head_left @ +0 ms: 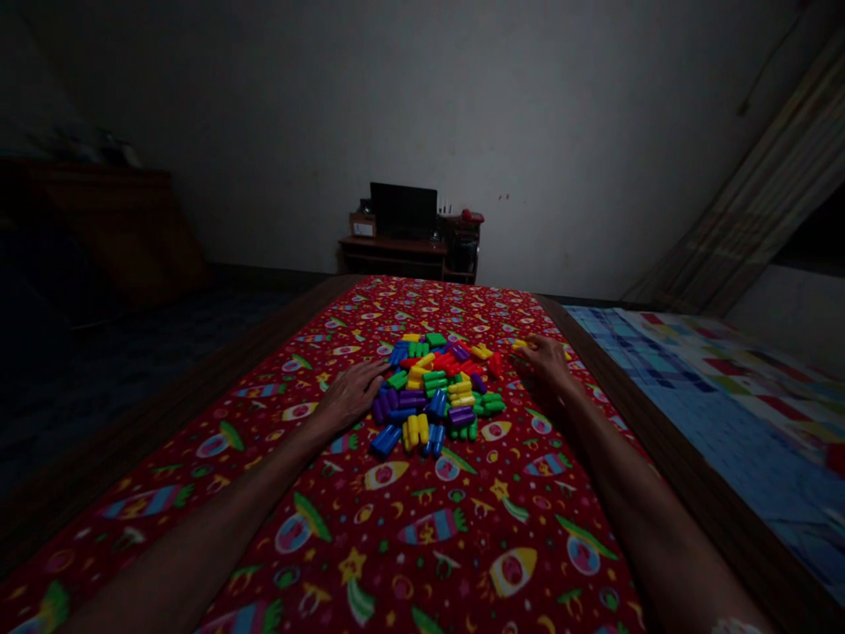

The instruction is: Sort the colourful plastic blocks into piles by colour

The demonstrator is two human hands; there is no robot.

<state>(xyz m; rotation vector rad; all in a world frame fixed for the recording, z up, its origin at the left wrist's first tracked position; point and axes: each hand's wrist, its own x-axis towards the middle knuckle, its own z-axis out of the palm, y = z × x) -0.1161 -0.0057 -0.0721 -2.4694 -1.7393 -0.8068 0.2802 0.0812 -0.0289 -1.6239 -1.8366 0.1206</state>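
Observation:
A pile of small plastic building blocks (439, 387) in blue, yellow, green, red and purple lies on a red patterned cloth (422, 528). My left hand (351, 392) rests flat on the cloth, fingers stretched out and touching the left edge of the pile near purple and blue pieces. My right hand (545, 359) lies at the pile's right side, its fingers curled onto a small yellow block (521, 344).
The cloth covers a long surface with dark wooden edges (666, 440). A blue patterned mat (726, 396) lies to the right. A low wooden desk with a dark monitor (404, 211) stands against the far wall. A striped curtain (759, 202) hangs at right.

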